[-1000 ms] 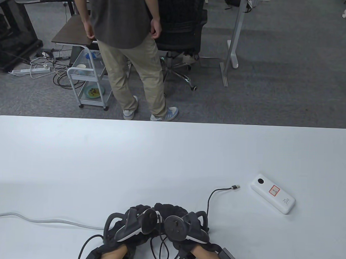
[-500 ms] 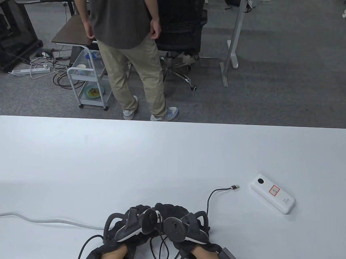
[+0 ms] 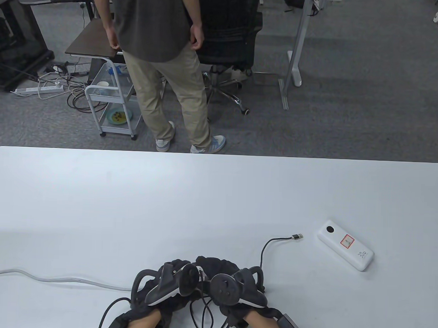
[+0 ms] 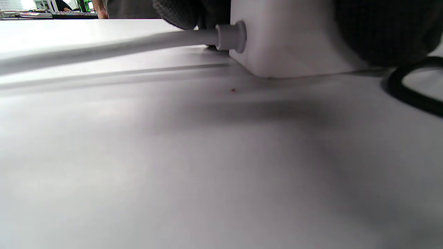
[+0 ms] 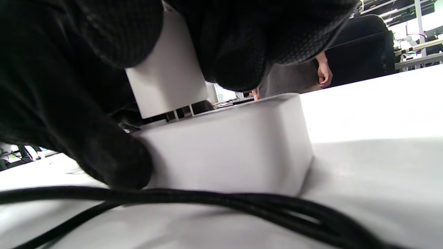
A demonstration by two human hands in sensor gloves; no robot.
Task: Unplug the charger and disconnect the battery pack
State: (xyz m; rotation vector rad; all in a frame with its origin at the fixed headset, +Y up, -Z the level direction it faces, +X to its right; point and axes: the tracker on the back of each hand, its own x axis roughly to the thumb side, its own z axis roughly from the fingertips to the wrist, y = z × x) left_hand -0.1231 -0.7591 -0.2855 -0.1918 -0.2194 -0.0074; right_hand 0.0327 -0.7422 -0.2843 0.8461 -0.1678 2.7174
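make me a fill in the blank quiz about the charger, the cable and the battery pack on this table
1. The cable plug lies ____ the battery pack, not in it.
2. In the right wrist view, the right hand grips the white ____ above the socket block.
3. The charger's metal prongs show, so it is partly pulled ____.
4. In the left wrist view, a ____ cord enters the block's side.

Missing words: beside; charger; out; grey
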